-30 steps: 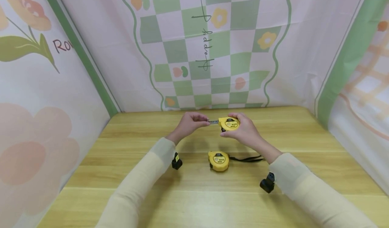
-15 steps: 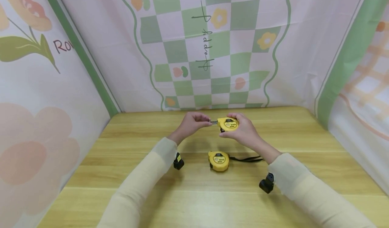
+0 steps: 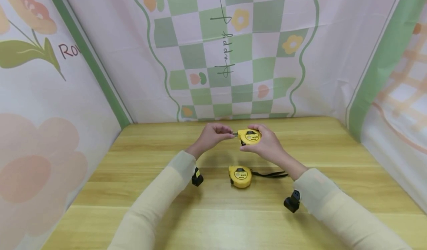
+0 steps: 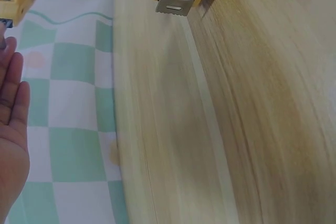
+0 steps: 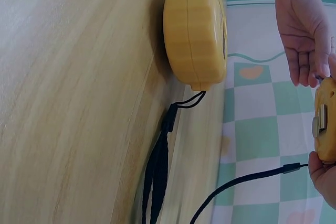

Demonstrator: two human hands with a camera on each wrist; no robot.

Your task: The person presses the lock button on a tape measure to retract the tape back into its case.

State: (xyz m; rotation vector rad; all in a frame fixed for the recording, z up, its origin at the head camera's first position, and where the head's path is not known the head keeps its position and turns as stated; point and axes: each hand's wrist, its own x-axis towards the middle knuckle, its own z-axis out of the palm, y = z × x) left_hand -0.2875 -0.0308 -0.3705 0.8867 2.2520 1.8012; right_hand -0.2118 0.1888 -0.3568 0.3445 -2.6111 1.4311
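My right hand (image 3: 269,145) grips a yellow tape measure (image 3: 249,136) by its right side, held up over the back of the table. A short bit of its metal blade (image 3: 235,134) sticks out to the left. The blade's end is pinched between thumb and fingers of my left hand (image 3: 212,136). In the right wrist view a metal belt clip (image 5: 322,119) shows on the held tape measure's back. A second yellow tape measure (image 3: 240,176) rests on the table below the hands, its metal end hook (image 4: 175,4) visible at its mouth in the left wrist view.
From the second tape measure a black wrist strap (image 3: 271,175) runs right along the wooden table (image 3: 213,220). Another black strap (image 5: 247,178) hangs off the held one. A patterned cloth wall (image 3: 233,94) stands behind the table's back edge. Small black cameras (image 3: 197,177) sit at both wrists.
My left hand has moved slightly right with the blade's end, and the tape measure has shifted a little left. Less of the blade shows between them. The tape measure on the table has stayed put.
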